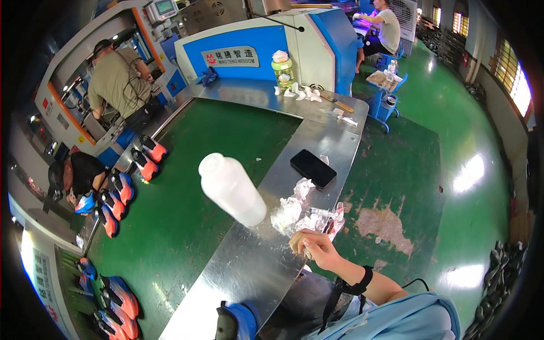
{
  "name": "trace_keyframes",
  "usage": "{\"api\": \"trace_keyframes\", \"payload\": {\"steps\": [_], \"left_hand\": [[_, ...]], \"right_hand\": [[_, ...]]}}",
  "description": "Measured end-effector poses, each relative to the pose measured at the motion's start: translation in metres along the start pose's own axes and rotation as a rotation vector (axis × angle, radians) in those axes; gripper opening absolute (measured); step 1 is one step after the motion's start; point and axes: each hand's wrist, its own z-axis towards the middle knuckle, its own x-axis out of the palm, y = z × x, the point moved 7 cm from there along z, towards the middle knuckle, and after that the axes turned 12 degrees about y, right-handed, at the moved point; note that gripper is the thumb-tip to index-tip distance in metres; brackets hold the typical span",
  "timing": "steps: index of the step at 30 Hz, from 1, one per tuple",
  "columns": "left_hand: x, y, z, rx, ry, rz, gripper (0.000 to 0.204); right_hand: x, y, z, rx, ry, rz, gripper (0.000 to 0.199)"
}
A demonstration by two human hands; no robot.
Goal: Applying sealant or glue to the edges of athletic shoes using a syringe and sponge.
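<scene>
Blue clothing (405, 317) lies nearest; the right hand (316, 249) curls by crumpled paper (287, 214), hold unclear.

At lower centre-right of the frame, a right hand (317, 249) with a black wrist strap (362, 281) curls its fingers at the edge of a metal worktable (226, 266); what they hold is unclear. Just above it lie crumpled white paper (287, 214) and a black smartphone (313, 168). A white plastic bottle (232, 190) stands at centre. Orange-and-blue sneakers (120, 297) line the left side. Two people (119, 79) occupy the upper left; another person (389, 31) sits at upper right.
</scene>
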Motion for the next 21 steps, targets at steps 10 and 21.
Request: {"api": "trace_keyframes", "payload": {"steps": [10,21], "left_hand": [[-0.035,-0.028,-0.127,0.282,-0.376,0.387,0.036],[0.15,-0.08,-0.039,0.871,0.502,0.418,0.05]], "right_hand": [[0.019,0.006,-0.005,0.135,0.0,-0.155,0.031],[0.094,0.132,0.043,-0.1,0.373,0.713,0.056]]}}
